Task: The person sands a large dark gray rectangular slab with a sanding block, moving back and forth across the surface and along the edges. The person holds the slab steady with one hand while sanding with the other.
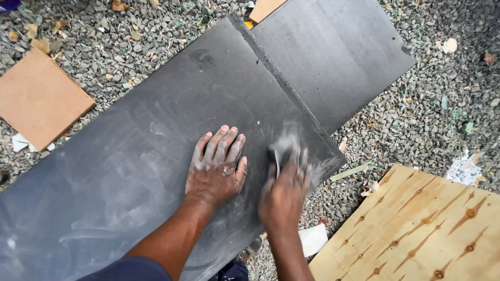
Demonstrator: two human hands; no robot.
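Note:
A large dark grey board (130,156) lies across the gravel, dusty with pale smears. My left hand (216,164) rests flat on it, fingers together and pointing away from me, coated in grey dust. My right hand (285,190) is just to the right, near the board's right edge, blurred by motion and closed around a small dark piece of sanding material (278,152) pressed on the surface.
A second dark board (333,52) lies behind, overlapped by the first. A brown square panel (39,96) sits at the left, a knotty plywood sheet (416,229) at the lower right. Gravel ground (442,104) with scraps and a white paper piece (314,239) surrounds everything.

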